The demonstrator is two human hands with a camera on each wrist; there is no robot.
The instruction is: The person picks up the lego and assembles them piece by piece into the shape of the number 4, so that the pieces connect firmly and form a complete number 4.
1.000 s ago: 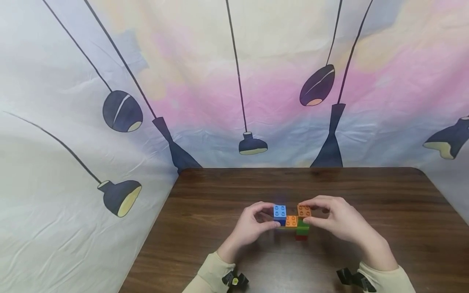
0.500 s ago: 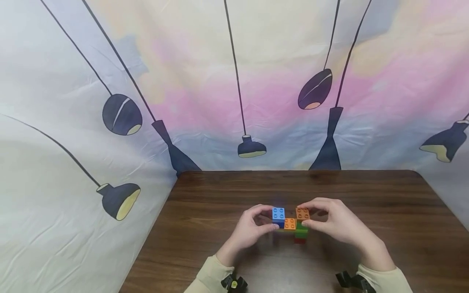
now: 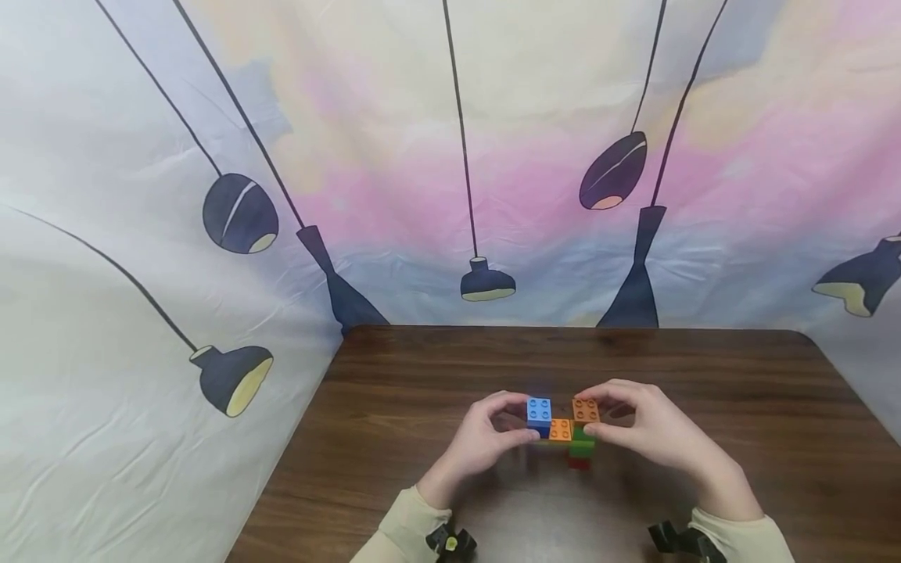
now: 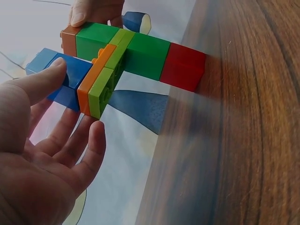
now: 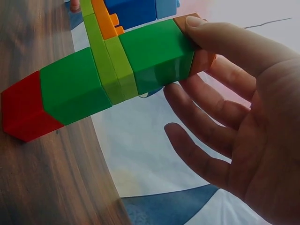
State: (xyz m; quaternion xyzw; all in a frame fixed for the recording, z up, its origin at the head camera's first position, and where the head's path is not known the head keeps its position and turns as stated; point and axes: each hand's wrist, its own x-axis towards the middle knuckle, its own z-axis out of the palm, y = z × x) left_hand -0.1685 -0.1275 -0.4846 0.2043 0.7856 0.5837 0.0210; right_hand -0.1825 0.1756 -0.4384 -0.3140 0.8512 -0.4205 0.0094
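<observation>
A stack of toy building bricks stands upright on the table between the hands. Its right-hand column has a red brick [image 4: 184,66] at the foot, then a green brick [image 5: 71,85], a thin lime layer [image 5: 117,77], a second green brick [image 5: 157,56] and a brown brick [image 3: 586,410] on top. To the left the lime layer juts out clear of the table, carrying a thin orange brick [image 3: 561,430] with dark blue and light blue bricks [image 3: 539,407] above. My left hand [image 3: 482,435] pinches the blue bricks between thumb and fingers. With thumb and fingertips, my right hand [image 3: 651,430] grips the brown brick.
The dark wooden table [image 3: 394,375] has rounded far corners. Behind it hangs a pale cloth [image 3: 549,172] printed with lamps, which also covers the left side. Black straps [image 3: 450,541] sit at both wrists, over light sleeves [image 3: 739,538].
Both hands keep their hold on the same bricks. Only the head view shifts slightly.
</observation>
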